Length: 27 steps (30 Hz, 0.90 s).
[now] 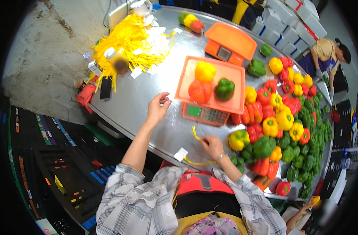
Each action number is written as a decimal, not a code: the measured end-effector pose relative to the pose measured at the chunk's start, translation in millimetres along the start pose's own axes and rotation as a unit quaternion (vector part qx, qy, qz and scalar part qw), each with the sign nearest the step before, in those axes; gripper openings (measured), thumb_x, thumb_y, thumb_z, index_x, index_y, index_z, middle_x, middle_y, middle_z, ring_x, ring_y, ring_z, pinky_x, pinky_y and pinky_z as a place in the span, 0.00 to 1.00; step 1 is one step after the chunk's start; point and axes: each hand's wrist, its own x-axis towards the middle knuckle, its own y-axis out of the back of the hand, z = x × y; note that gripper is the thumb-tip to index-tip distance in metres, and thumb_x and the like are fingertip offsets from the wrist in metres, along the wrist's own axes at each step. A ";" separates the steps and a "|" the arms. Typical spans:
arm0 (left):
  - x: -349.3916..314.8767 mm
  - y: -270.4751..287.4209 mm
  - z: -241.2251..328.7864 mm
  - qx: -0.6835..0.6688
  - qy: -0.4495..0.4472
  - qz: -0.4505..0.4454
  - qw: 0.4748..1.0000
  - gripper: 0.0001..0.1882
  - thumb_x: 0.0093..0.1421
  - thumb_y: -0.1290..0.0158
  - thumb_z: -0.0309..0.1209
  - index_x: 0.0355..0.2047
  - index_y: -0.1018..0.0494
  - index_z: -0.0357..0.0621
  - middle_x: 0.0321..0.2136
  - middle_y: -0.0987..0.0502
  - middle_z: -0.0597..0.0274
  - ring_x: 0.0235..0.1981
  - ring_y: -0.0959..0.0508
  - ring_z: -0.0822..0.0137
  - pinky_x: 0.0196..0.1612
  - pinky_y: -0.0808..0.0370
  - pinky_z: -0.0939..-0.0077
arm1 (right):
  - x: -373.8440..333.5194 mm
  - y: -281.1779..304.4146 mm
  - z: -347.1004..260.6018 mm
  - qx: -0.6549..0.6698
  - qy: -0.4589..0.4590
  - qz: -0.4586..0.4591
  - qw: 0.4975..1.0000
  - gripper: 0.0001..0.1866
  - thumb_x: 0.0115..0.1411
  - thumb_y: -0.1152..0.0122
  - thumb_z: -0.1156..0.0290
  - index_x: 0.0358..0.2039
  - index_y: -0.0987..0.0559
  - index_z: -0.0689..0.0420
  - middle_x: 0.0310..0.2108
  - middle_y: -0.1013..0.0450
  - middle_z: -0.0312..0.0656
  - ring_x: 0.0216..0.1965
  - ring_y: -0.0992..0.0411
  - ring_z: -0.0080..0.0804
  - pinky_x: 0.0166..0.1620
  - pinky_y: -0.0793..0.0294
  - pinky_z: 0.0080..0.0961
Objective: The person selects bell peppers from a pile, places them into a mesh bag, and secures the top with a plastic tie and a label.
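My right hand (213, 147) is closed in a pinch on a yellow strap (195, 133), whose free end sticks up past the fingers. A yellow length with a white tag (181, 154) lies on the metal table (128, 113) just below that hand. My left hand (158, 109) hangs above the table, fingers loosely bent and apart, with nothing in it. Between and beyond the hands stands an orange weighing scale (206, 114) with a lit green display. On its orange tray (183, 88) sit a yellow pepper (205, 71), a red-orange pepper (200, 91) and a green pepper (224, 89).
A heap of red, yellow and green peppers (284, 117) covers the right side. A second orange scale (230, 41) stands at the back. Tagged yellow straps (128, 43) pile up at far left, near a phone (106, 87). Another person (324, 56) works at far right.
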 end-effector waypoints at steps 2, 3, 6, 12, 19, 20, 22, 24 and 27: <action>57.5 17.6 -8.8 0.057 -0.061 0.005 0.996 0.18 0.54 0.42 0.26 0.46 0.26 0.39 0.35 0.22 0.55 0.36 0.22 0.63 0.41 0.24 0.70 | -3.8 -17.9 22.8 -0.011 -0.005 -0.039 0.999 0.08 0.54 0.40 0.66 0.26 0.21 0.57 0.26 0.25 0.49 0.31 0.26 0.50 0.34 0.27 0.42; 86.9 26.9 -16.8 0.082 -0.086 0.003 0.993 0.19 0.53 0.42 0.26 0.46 0.26 0.39 0.36 0.22 0.53 0.37 0.22 0.60 0.42 0.25 0.68 | -8.3 -26.3 35.2 -0.013 -0.032 -0.059 0.998 0.08 0.54 0.40 0.66 0.26 0.21 0.57 0.26 0.25 0.49 0.31 0.26 0.50 0.34 0.28 0.43; 181.8 65.0 -33.2 0.226 -0.117 0.017 0.967 0.21 0.50 0.41 0.27 0.46 0.27 0.39 0.37 0.23 0.48 0.40 0.23 0.53 0.46 0.26 0.62 | -14.7 -44.8 48.9 -0.003 -0.059 -0.058 0.997 0.07 0.54 0.40 0.64 0.24 0.21 0.54 0.25 0.25 0.46 0.32 0.27 0.47 0.35 0.32 0.44; 374.6 132.4 -90.0 0.350 -0.100 0.129 0.922 0.21 0.51 0.44 0.27 0.47 0.29 0.37 0.44 0.28 0.40 0.48 0.28 0.44 0.51 0.30 0.57 | -18.0 -38.5 43.4 -0.012 -0.116 -0.056 0.992 0.08 0.54 0.39 0.63 0.28 0.20 0.53 0.27 0.25 0.42 0.33 0.28 0.44 0.38 0.36 0.39; 491.1 141.8 -95.5 0.427 0.004 0.225 0.876 0.28 0.54 0.40 0.39 0.52 0.33 0.39 0.51 0.31 0.43 0.54 0.31 0.48 0.52 0.33 0.50 | -7.9 -26.1 23.8 0.024 -0.215 -0.053 0.975 0.08 0.50 0.33 0.68 0.26 0.19 0.59 0.21 0.26 0.48 0.24 0.27 0.46 0.28 0.29 0.35; 500.9 141.3 -89.5 0.464 0.045 0.233 0.854 0.28 0.54 0.40 0.40 0.52 0.33 0.41 0.52 0.31 0.44 0.55 0.31 0.50 0.52 0.33 0.49 | -8.9 -28.8 27.5 0.031 -0.231 -0.055 0.971 0.08 0.49 0.32 0.68 0.26 0.19 0.59 0.21 0.26 0.48 0.24 0.27 0.45 0.28 0.29 0.34; 509.4 152.2 -87.5 0.501 0.145 0.168 0.836 0.28 0.55 0.42 0.41 0.54 0.34 0.43 0.54 0.32 0.48 0.56 0.32 0.52 0.53 0.35 0.46 | -8.8 -30.4 33.0 0.018 -0.233 -0.053 0.971 0.08 0.49 0.32 0.69 0.26 0.19 0.60 0.22 0.26 0.48 0.24 0.26 0.45 0.28 0.29 0.33; 526.4 143.1 -76.9 0.546 0.153 0.119 0.815 0.27 0.56 0.44 0.41 0.54 0.33 0.45 0.54 0.31 0.52 0.57 0.32 0.53 0.53 0.36 0.44 | -15.1 -46.5 30.8 -0.008 -0.211 -0.016 0.977 0.08 0.48 0.31 0.70 0.26 0.19 0.60 0.22 0.26 0.48 0.24 0.26 0.44 0.29 0.29 0.33; 527.2 169.9 -118.8 0.576 0.138 0.106 0.799 0.23 0.56 0.46 0.39 0.52 0.31 0.49 0.53 0.29 0.56 0.56 0.31 0.51 0.53 0.37 0.44 | 3.2 -28.4 5.1 -0.047 -0.281 -0.032 0.958 0.08 0.48 0.31 0.70 0.27 0.19 0.60 0.22 0.26 0.49 0.25 0.26 0.43 0.29 0.29 0.33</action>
